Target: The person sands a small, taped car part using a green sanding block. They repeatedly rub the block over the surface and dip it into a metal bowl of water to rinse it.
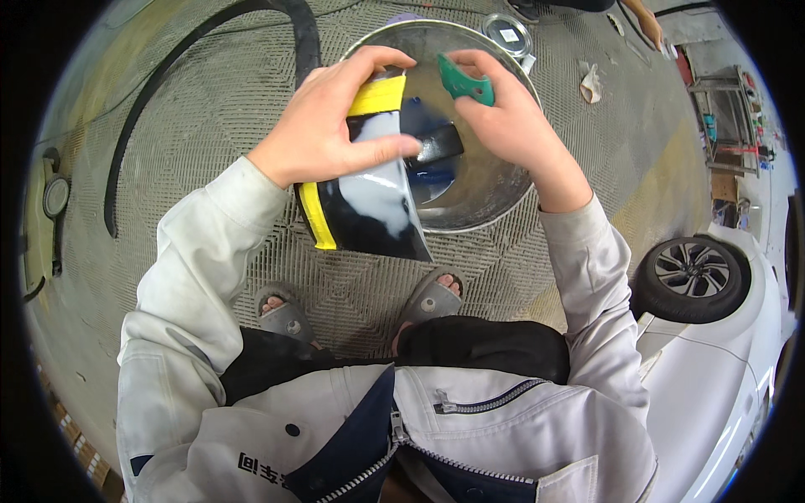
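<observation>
My left hand (323,126) grips a curved, glossy black panel (360,225) by its upper part, thumb across its face. Yellow tape (377,95) covers the panel's top and side edges, and a whitish patch (369,189) spreads over the middle. Pinched in my right hand (511,121) is a green perforated sheet of sandpaper (463,84), bent between the fingers and apart from the panel. Both hands are over a round metal tub (507,180). Inside it sit a black block (441,144) and something dark blue (434,186), partly hidden by the panel.
A long black rubber strip (126,138) curves over the ribbed floor mat at left. A round lidded tin (507,33) stands behind the tub. To the right are a crumpled tissue (591,85), a shelf rack (734,121) and a white car's wheel (694,268). Another person's hand (651,29) shows at top right.
</observation>
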A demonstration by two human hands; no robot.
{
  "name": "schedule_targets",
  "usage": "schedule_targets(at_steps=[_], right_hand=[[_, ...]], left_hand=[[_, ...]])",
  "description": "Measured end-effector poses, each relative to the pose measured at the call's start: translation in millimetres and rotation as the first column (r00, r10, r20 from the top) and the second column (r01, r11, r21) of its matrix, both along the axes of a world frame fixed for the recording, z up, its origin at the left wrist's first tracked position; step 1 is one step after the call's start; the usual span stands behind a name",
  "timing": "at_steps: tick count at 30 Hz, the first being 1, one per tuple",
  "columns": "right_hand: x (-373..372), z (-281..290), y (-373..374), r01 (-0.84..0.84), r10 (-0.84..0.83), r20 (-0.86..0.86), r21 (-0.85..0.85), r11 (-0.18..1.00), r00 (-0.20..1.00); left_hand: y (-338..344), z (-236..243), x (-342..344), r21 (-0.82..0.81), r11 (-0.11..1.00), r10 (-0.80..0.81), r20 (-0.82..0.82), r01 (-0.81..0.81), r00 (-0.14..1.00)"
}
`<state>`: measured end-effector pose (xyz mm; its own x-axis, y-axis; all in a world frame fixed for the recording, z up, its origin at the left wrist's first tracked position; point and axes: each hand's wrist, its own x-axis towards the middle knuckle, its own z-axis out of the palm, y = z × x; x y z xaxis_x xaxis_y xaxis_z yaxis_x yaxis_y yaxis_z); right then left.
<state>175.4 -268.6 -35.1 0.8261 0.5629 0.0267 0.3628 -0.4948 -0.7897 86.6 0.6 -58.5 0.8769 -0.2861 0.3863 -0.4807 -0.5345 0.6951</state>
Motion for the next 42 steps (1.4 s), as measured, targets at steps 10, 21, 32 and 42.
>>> schedule_targets(at_steps=[10,21,32,42], right_hand=[[80,-105,74,-0.659,0.601,-0.313,-0.54,0.524,0.735],[78,-158,52,-0.713,0.509,-0.51,-0.383,0.587,0.693],[82,-150,32,-0.734,0.39,-0.7,-0.284,0.617,0.598],[45,-8,19,-0.188,-0.251,-0.843,-0.375,0.908,0.475]], left_hand=[[-4,-3,3,0.056,0.997,0.047,-0.006,-0.047,0.999],[-11,-14,7,-0.126,0.987,0.118,0.105,-0.104,0.988],[-9,-20,7,-0.133,0.984,0.127,0.08,-0.116,0.989],[-9,-17,13,-0.133,0.982,0.151,0.115,-0.135,0.982]])
